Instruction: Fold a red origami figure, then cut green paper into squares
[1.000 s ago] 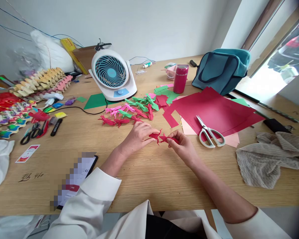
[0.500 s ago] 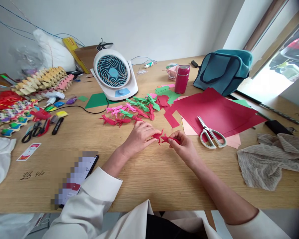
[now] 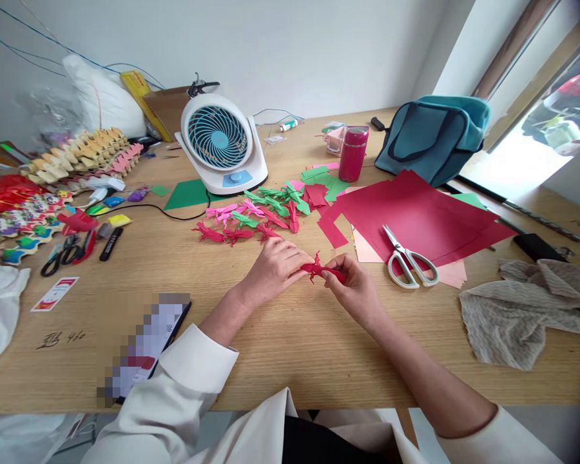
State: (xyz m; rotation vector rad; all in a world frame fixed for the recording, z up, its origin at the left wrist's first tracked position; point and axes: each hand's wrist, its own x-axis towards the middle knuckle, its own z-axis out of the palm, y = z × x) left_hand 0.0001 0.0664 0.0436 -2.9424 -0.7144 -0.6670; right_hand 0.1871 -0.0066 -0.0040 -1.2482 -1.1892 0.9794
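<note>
On the near left of the table point(image 3: 280, 374), a phone point(image 3: 145, 348) lies flat beside the left sleeve point(image 3: 193, 361), probably set there to be glanced at without crowding the work. A crumpled cloth point(image 3: 522, 316) rests at the right, well apart from both hands.

Midway, the red folded paper point(image 3: 315, 268) is held between the 2 hands over the table. The left hand point(image 3: 276, 267) has thumb and fingers closed on its left end; the right hand point(image 3: 352, 277) pinches its right end between thumb and forefinger. Gripping opposite ends likely steadies the thin spiky middle; whether it is 1 piece or 2 meeting, I cannot tell.

Just beyond on the right, white-handled scissors point(image 3: 408, 264) lie partly on large red sheets point(image 3: 415, 212), handles toward the person, presumably for easy reach. Farther left, folded paper figures point(image 3: 246, 219) are grouped together, seemingly to keep them apart from flat stock. Behind them stands a fan point(image 3: 217, 145).
</note>
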